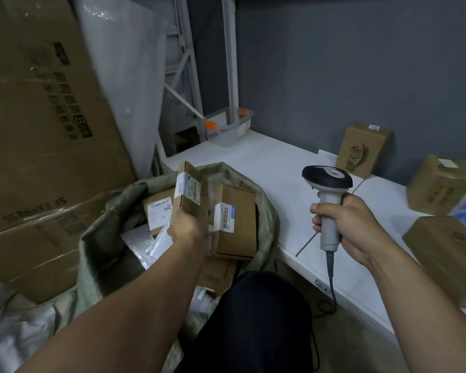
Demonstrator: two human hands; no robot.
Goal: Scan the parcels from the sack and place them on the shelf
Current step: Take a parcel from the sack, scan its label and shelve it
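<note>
Gripping a small flat brown cardboard parcel point(190, 189) by its lower end in the left hand point(186, 227), upright over the mouth of the green woven sack point(105, 238). Clasping the grey-and-black handheld scanner point(327, 181) in the right hand point(353, 224), fingers wrapped round the handle. Probably light and stiff; best held by the edges, keeping the white label bare. Counting one parcel held, at least two labelled boxes point(236, 219) in the sack, three shelved boxes point(363, 149) on the white shelf point(267, 162), one scanner

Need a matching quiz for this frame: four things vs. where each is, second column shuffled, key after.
1 scanner
2 small parcel
3 clear bin
4 sack

A at the far end of the shelf
B held in the left hand
C open beside the shelf, boxes inside
D held in the right hand

Pairs: 1-D, 2-B, 3-A, 4-C
</note>
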